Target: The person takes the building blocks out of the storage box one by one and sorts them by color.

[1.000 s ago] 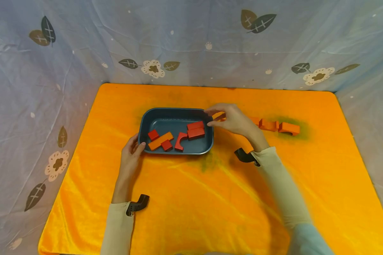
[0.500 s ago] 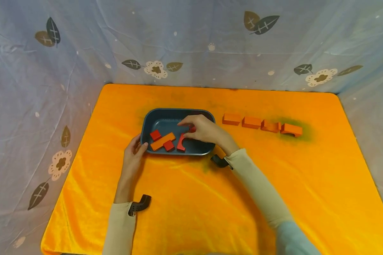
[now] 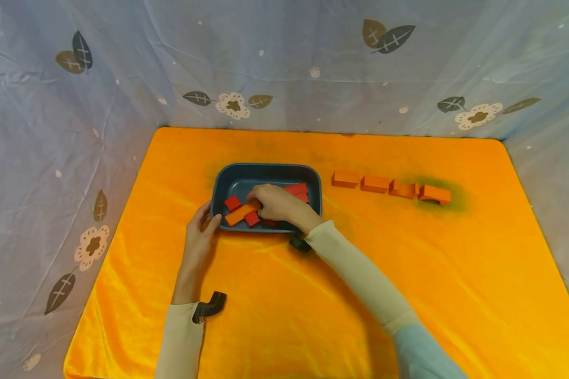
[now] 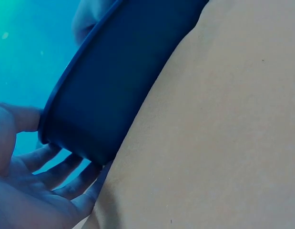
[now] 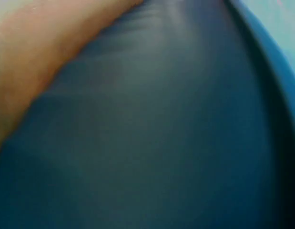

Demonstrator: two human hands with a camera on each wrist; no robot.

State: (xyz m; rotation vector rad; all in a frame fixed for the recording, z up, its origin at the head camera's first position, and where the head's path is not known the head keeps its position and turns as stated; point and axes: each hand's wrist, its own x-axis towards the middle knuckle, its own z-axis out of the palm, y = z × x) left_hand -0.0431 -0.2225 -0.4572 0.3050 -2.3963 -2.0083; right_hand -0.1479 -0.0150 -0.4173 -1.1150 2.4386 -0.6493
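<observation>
A dark blue tray with rounded corners stands on the orange cloth. My left hand holds its near left corner, thumb at the rim and fingers against the outer wall. My right hand reaches down inside the tray and pinches the right end of a long orange block. A red block lies behind this block, another red block in front. Two more red blocks show behind my right hand, which mostly covers a red arch block. The right wrist view is blurred, mainly tray wall.
To the tray's right, several orange blocks form a row: plain blocks at the left end, a block with a hollow top, and an arch block at the right end. A patterned curtain hangs behind the table.
My right hand has come from the row of orange blocks leftward into the tray and down to the long orange block. My left hand has stayed at the tray's corner.
</observation>
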